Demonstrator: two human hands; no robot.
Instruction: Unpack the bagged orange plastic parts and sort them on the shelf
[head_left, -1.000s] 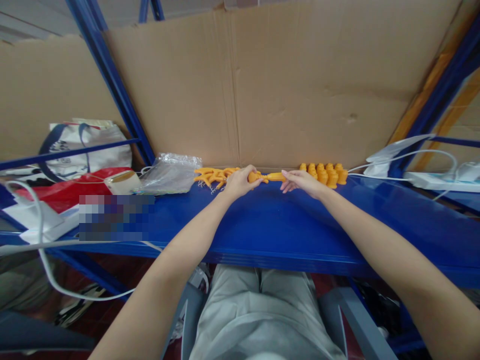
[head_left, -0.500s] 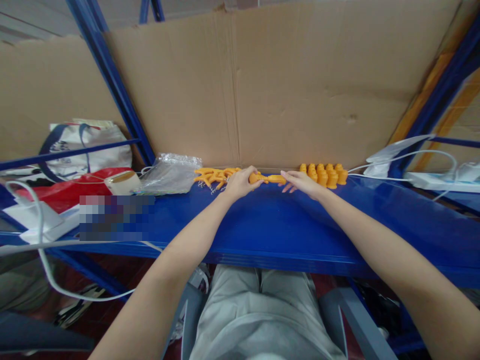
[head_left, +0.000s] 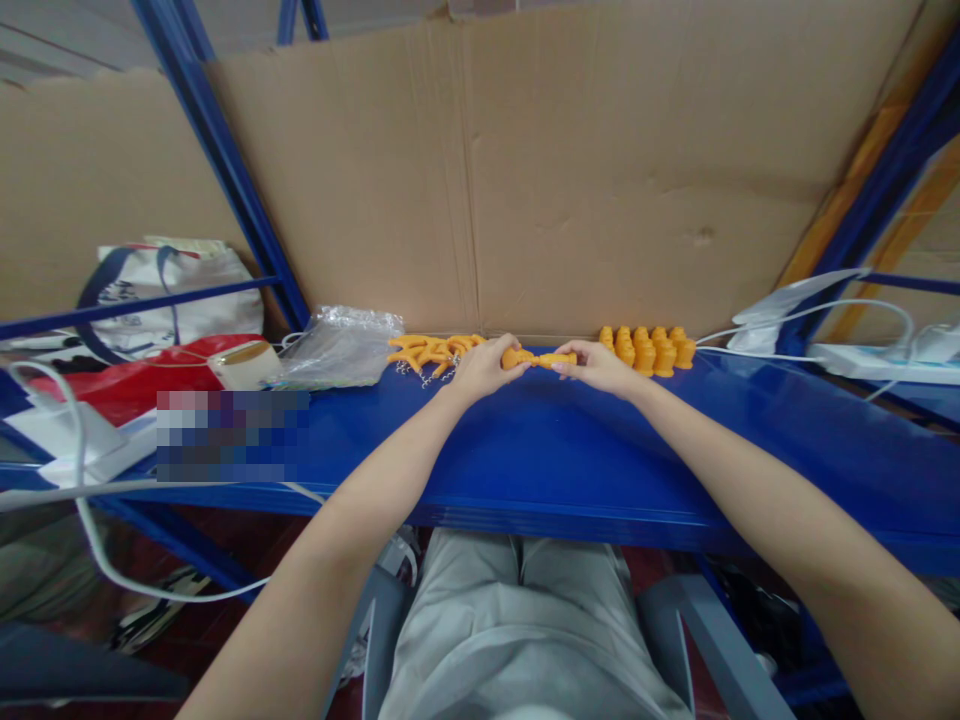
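Observation:
Between my two hands lies a small orange plastic piece [head_left: 553, 359], slim at its middle and wider at both ends. My left hand [head_left: 484, 370] is closed around its rounded left end. The fingers of my right hand [head_left: 592, 366] pinch its right end. Just left of my left hand is a pile of orange pieces with small metal chains [head_left: 424, 353]. Beyond my right hand, several orange stepped figures [head_left: 652, 350] stand upright in rows. My fingers partly hide the held piece, so its exact kind cannot be made out.
A blue shelf top [head_left: 540, 450] carries everything, backed by a cardboard sheet [head_left: 600, 180]. To the left are clear plastic bags [head_left: 341, 348], a red bag [head_left: 150, 375] and a white tote [head_left: 180, 290]. White cables and a power strip [head_left: 892, 365] lie at the right.
My right hand's fingers, spread beside the orange piece before, have closed on its right end. My left hand keeps its grip, shifted very slightly.

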